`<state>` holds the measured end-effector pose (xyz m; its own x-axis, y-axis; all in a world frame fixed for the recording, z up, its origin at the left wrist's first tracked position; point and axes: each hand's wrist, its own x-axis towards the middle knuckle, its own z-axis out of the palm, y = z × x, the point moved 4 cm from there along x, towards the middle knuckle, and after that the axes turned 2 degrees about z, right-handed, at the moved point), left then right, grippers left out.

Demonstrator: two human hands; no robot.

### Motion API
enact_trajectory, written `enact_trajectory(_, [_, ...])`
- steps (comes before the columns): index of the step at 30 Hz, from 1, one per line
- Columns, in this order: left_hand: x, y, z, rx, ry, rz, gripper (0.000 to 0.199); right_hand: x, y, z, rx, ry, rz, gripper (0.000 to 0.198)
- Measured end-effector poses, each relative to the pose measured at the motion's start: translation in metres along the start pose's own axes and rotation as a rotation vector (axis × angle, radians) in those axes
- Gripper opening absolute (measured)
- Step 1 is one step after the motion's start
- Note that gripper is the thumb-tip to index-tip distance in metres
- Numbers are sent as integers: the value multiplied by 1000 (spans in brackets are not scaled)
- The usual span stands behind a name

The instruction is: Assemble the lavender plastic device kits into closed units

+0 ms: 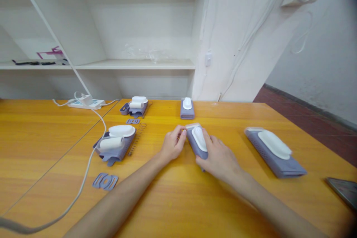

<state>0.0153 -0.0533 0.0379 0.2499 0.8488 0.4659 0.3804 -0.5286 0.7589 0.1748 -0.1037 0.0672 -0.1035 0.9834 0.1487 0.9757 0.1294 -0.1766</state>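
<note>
In the middle of the table, a grey-purple plastic case (pixel 192 139) with a ribbed white oval cover on top lies at a slant. My right hand (pixel 220 156) grips it from the right, thumb at the near end and fingers along the white cover. My left hand (pixel 173 143) is closed in a pinch beside the far left corner of the case. What its fingertips hold, if anything, is too small to make out. Left of my hands sits an open grey-purple case (pixel 125 152) bearing a white oval cover (pixel 122 131) and a white roll (pixel 111 143). A coil spring (pixel 136 139) lies beside it.
A similar case (pixel 187 113) stands at the back, and a larger-looking one (pixel 276 150) lies right. Parts (pixel 136 106) sit back left; flat grey pieces (pixel 105 181) lie nearer. A white cable (pixel 88 167) crosses the left side from a power strip (pixel 86 102). A phone-like dark slab (pixel 343 189) is right.
</note>
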Motion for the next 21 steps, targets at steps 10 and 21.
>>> enact_trajectory(10, [1, 1, 1, 75, 19, 5, 25, 72, 86, 1, -151, -84, 195, 76])
enact_trajectory(21, [1, 1, 2, 93, 6, 8, 24, 169, 205, -5, -49, 43, 394, 59])
